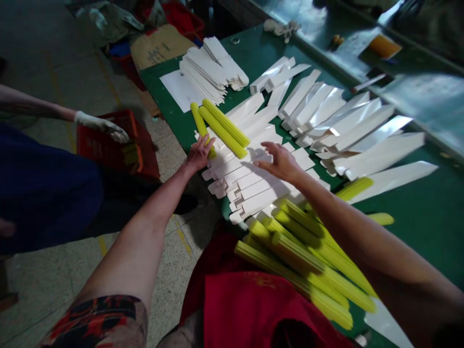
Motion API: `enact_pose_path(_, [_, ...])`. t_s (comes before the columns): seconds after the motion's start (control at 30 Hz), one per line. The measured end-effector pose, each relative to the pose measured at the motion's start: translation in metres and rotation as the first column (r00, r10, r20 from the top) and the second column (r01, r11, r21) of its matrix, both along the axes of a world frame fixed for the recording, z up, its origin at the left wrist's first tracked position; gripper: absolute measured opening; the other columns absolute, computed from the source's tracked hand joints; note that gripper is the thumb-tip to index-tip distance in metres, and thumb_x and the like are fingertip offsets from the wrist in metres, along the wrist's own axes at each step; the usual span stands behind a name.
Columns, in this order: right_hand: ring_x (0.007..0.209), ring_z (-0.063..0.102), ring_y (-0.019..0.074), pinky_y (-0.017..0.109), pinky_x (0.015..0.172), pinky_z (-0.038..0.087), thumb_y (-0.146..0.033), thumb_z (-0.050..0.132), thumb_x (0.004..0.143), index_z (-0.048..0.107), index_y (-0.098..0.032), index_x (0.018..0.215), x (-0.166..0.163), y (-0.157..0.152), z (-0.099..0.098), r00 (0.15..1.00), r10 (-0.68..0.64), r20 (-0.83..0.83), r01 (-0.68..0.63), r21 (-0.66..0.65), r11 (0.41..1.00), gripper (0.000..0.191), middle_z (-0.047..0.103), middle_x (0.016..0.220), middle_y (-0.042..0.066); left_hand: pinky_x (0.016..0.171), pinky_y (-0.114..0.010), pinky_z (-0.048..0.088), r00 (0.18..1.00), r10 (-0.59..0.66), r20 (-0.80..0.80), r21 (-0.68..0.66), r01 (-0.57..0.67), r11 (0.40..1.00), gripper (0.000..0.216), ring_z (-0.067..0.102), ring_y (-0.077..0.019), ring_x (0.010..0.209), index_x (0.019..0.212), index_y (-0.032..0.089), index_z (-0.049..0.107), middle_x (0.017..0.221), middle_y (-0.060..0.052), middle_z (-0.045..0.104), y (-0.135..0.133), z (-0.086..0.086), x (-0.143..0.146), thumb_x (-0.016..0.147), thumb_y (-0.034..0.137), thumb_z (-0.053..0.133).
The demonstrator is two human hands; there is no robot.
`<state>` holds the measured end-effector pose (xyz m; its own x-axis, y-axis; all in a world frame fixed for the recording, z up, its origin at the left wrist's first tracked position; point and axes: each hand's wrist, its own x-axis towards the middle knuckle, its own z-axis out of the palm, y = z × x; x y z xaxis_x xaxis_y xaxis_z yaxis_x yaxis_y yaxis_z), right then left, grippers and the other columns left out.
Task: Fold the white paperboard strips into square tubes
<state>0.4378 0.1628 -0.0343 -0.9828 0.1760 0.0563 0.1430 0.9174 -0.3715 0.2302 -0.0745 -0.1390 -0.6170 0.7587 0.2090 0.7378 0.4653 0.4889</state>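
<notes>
My left hand (198, 153) is closed around the near end of a yellow ribbed rod (198, 118) at the table's left edge. Two more yellow ribbed rods (224, 128) lie side by side just beyond it, on top of the white cartons. Over the row of long white cartons (261, 193), my right hand (281, 162) is open, its fingers apart and nothing in them. A pile of yellow ribbed rods (300, 251) lies close to my body, partly under my right forearm.
More white cartons (344, 121) lie across the green table (427, 217). Flat white cartons (210, 67) are stacked at the far left corner. A co-worker's gloved hand (103, 126) is over a red crate (145, 150) on the floor. A metal surface (333, 63) runs behind the table.
</notes>
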Motion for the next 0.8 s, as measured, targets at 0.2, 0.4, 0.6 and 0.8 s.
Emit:
enact_pose_path(0.2, [0.104, 0.062, 0.0329, 0.050, 0.089, 0.052, -0.064, 0.060, 0.088, 0.052, -0.020, 0.133, 0.176, -0.016, -0.003, 0.998, -0.010, -0.069, 0.007, -0.052, 0.999, 0.064, 0.066, 0.113, 0.015, 0.122, -0.050, 0.019, 0.979, 0.168, 0.113, 0.141, -0.183, 0.973, 0.060, 0.024, -0.0273, 0.146, 0.145, 0.006, 0.032, 0.152, -0.017, 0.034, -0.002, 0.021, 0.050, 0.086, -0.002, 0.041])
enact_pose_path(0.4, [0.122, 0.055, 0.0324, 0.050, 0.099, 0.051, -0.040, 0.065, 0.093, 0.037, -0.023, 0.148, 0.257, -0.070, 0.010, 0.985, 0.022, -0.173, -0.030, -0.044, 0.999, 0.064, 0.057, 0.131, 0.017, 0.097, -0.034, 0.051, 0.908, -0.074, 0.412, 0.186, -0.004, 0.982, 0.035, 0.064, -0.0215, 0.106, 0.124, 0.015, 0.060, 0.112, -0.010, 0.068, -0.014, 0.033, 0.186, 0.091, 0.016, 0.049])
enact_pose_path(0.6, [0.117, 0.057, 0.0321, 0.049, 0.094, 0.052, -0.038, 0.058, 0.096, 0.044, -0.019, 0.143, 0.301, -0.067, -0.015, 0.997, 0.017, -0.073, -0.010, 0.095, 0.995, 0.053, 0.056, 0.134, 0.017, 0.088, -0.029, 0.055, 0.689, -0.306, 0.657, 0.198, 0.234, 0.952, 0.049, 0.068, -0.0206, 0.100, 0.121, 0.018, 0.066, 0.112, -0.004, 0.073, -0.012, 0.014, 0.255, 0.072, 0.016, 0.069])
enact_pose_path(0.8, [0.094, 0.058, 0.0341, 0.047, 0.075, 0.047, -0.031, 0.066, 0.090, 0.066, -0.018, 0.123, 0.302, -0.078, -0.023, 0.995, -0.096, 0.037, 0.070, 0.441, 0.895, 0.036, 0.061, 0.114, 0.018, 0.092, -0.033, 0.051, 0.609, -0.264, 0.748, 0.196, 0.178, 0.964, 0.049, 0.064, -0.0235, 0.105, 0.116, 0.015, 0.068, 0.116, -0.008, 0.069, -0.003, 0.008, 0.259, 0.068, 0.021, 0.072])
